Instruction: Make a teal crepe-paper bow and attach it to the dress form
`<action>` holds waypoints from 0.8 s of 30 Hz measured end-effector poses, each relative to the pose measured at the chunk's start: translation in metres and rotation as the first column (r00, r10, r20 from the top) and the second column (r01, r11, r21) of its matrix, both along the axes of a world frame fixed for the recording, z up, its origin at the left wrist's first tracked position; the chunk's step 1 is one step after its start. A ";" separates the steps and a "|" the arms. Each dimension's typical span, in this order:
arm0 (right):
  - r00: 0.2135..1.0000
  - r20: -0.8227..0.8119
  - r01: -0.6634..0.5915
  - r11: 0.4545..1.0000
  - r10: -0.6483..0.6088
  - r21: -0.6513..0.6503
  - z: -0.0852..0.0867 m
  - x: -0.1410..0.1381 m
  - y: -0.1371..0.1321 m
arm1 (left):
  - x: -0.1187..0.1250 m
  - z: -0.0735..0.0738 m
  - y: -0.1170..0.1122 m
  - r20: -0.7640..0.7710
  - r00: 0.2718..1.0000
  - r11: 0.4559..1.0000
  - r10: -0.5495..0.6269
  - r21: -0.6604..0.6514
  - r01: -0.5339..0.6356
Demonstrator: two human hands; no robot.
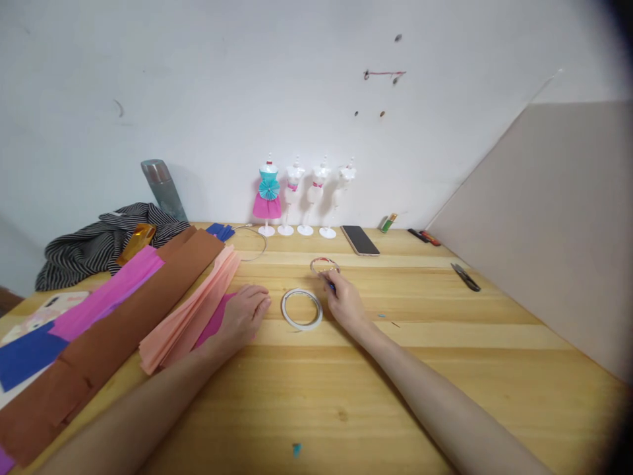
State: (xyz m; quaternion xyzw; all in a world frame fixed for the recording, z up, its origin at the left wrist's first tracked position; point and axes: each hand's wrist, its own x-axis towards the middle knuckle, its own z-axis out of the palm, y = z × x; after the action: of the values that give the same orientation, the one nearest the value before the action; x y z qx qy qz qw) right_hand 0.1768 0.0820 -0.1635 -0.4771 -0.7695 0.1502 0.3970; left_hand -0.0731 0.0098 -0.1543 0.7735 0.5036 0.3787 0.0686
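My left hand (243, 315) lies palm down at the edge of a magenta paper sheet (213, 321), fingers together and lightly bent, holding nothing visible. A white roll of tape (283, 310) lies flat between my two hands. Just beyond it, my right hand (345, 300) is closed, with its fingertips at the near edge of a thin, red-marked ring-shaped roll (313, 265). Something small and dark blue (331, 286) shows at the right fingers; its kind is unclear. Folded peach paper (190, 307) lies left of my left hand.
Along the wall stand several small white dress forms (306, 191), the leftmost dressed in turquoise and magenta. A phone (360, 240), a green tube (388, 223) and black snips (465, 277) lie to the right. Brown paper (113, 336), striped cloth (84, 247) and a flask (165, 190) occupy the left.
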 end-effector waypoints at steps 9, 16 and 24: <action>0.995 -0.091 0.026 0.993 -0.036 -0.114 -0.016 0.002 0.005 | 0.003 0.001 -0.001 -0.015 1.000 0.998 -0.013 0.056 0.014; 0.980 -0.184 0.047 0.981 -0.082 -0.188 -0.019 -0.004 0.001 | 0.002 0.000 0.000 -0.084 0.994 0.996 -0.064 0.051 0.068; 0.977 -0.210 -0.022 0.965 -0.034 -0.260 -0.015 -0.006 -0.007 | 0.003 -0.001 0.000 -0.154 0.988 0.999 -0.017 0.031 0.022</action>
State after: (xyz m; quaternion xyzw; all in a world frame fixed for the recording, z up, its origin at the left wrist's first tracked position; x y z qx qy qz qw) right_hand 0.1707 0.0750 -0.1785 -0.5085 -0.6948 0.2991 0.4114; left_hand -0.0704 0.0101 -0.1548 0.8062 0.4936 0.3255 0.0210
